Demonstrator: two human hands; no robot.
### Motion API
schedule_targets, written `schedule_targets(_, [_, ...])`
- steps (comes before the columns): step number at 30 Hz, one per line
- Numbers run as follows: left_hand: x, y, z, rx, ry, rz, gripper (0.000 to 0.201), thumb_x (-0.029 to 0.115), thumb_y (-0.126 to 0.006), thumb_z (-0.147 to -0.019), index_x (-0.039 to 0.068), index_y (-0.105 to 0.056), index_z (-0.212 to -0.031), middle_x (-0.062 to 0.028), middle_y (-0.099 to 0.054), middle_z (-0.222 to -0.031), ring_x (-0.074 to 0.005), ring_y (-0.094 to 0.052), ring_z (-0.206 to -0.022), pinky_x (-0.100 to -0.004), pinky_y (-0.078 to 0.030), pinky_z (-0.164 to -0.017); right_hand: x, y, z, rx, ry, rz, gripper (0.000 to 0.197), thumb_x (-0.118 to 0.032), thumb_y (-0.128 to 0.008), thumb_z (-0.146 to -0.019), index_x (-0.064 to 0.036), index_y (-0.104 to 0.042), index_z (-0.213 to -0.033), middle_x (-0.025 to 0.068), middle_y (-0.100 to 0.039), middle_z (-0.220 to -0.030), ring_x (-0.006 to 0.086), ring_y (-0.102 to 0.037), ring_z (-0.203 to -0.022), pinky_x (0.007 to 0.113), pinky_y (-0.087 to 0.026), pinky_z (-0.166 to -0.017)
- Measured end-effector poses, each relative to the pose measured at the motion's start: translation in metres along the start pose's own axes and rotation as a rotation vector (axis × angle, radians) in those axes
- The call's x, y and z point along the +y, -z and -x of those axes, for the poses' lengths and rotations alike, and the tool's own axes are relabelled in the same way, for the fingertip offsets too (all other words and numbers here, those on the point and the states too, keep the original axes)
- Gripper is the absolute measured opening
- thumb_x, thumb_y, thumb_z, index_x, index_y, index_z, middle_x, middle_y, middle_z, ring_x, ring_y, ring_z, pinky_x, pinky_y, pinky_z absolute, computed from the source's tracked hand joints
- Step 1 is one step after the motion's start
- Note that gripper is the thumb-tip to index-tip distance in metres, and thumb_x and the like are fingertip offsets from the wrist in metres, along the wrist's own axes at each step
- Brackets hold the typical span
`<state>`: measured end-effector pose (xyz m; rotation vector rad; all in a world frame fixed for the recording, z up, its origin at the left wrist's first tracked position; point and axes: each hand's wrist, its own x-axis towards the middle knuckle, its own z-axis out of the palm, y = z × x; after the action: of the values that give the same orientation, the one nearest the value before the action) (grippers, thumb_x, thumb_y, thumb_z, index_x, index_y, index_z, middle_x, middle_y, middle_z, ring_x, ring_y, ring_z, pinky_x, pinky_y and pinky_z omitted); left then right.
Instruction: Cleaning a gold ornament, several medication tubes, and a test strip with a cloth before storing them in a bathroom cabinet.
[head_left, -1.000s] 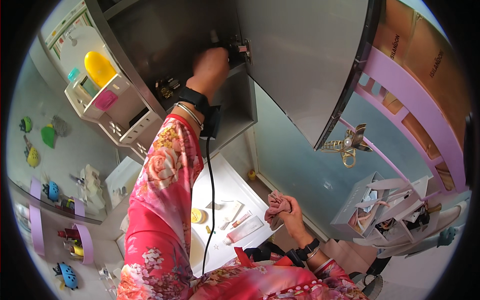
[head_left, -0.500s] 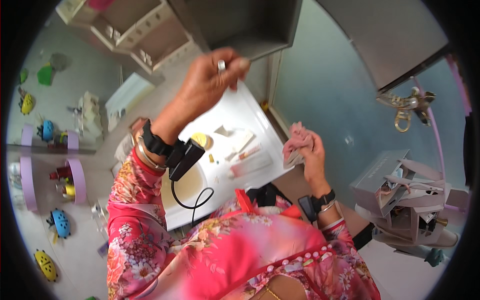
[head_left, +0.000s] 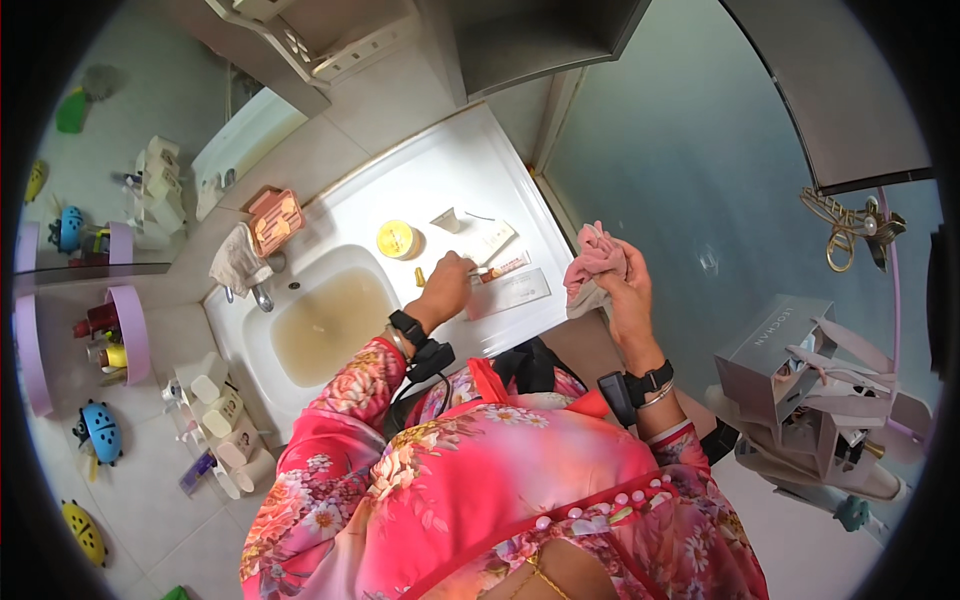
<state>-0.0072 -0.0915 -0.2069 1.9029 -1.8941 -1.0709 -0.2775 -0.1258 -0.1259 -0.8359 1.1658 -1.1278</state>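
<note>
My left hand (head_left: 446, 290) is over the white washbasin counter (head_left: 478, 140), fingers curled together at the end of a slim pink-and-orange tube (head_left: 508, 265). What lies between the fingertips is hidden. Beside it are a cream-coloured tube (head_left: 490, 243) and a pale grey flat tube (head_left: 520, 290). A round yellow-lidded jar (head_left: 397, 239) stands farther left, with a small yellow piece (head_left: 419, 276) below it. To the right of the counter, my right hand (head_left: 630, 305) grips a crumpled pink cloth (head_left: 598, 262) in the air.
Cloudy water fills the sink bowl (head_left: 330, 325); a grey cloth (head_left: 240, 262) hangs over the tap (head_left: 262, 295). A pink soap dish (head_left: 275, 222) sits behind. Toiletry holders (head_left: 225, 420) line the left wall. A dark open cabinet (head_left: 540, 45) overhangs the back; grey bags (head_left: 790, 360) hang right.
My left hand has come down from high near the cabinet to the tubes on the counter. My right hand still holds the pink cloth in nearly the same place.
</note>
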Motion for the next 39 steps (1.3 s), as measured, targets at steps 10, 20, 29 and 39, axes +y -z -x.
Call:
schedule_targets(10, [0.01, -0.019, 0.012, 0.251, -0.225, -0.393, 0.012, 0.011, -0.053, -0.074, 0.006, -0.06, -0.082, -0.0125, -0.053, -0.085, -0.0307, -0.048, -0.085, -0.0416, -0.037, -0.073, -0.036, -0.021, -0.009, -0.04, 0.046, -0.022, 0.045, 0.005, -0.052, -0.072, 0.0013, -0.045, -0.116, 0.0085, -0.053, -0.108, 0.0149, -0.051, -0.1, 0.027, -0.041, -0.088])
schedule_targets(20, [-0.01, 0.013, 0.039, 0.309, -0.149, -0.108, 0.021, 0.007, -0.059, -0.069, 0.006, -0.064, -0.089, -0.0132, -0.058, -0.091, -0.0326, -0.05, -0.09, -0.0411, -0.04, -0.077, -0.125, -0.095, -0.137, -0.142, 0.619, 0.391, 0.045, -0.003, -0.055, -0.072, -0.0017, -0.047, -0.116, 0.0131, -0.054, -0.109, 0.0243, -0.053, -0.101, 0.03, -0.042, -0.087])
schedule_targets(29, [-0.028, 0.026, 0.086, 0.423, 0.015, 0.085, 0.019, 0.004, -0.061, -0.072, 0.005, -0.062, -0.091, -0.0147, -0.058, -0.093, -0.0335, -0.049, -0.094, -0.0404, -0.04, -0.084, -0.118, -0.148, -0.252, -0.222, 0.602, 1.334, 0.046, -0.021, -0.058, -0.073, -0.0098, -0.051, -0.117, 0.0185, -0.045, -0.125, 0.0346, -0.041, -0.115, 0.039, -0.039, -0.093])
schedule_targets(39, [-0.015, 0.047, 0.063, 0.381, 0.036, 0.197, 0.02, 0.004, -0.058, -0.074, 0.006, -0.061, -0.093, -0.0149, -0.058, -0.095, -0.033, -0.051, -0.094, -0.0398, -0.041, -0.084, -0.076, -0.173, -0.206, -0.374, 1.123, 0.991, 0.029, -0.022, -0.057, -0.069, -0.011, -0.063, -0.095, 0.0142, -0.061, -0.096, 0.0328, -0.054, -0.094, 0.042, -0.045, -0.081])
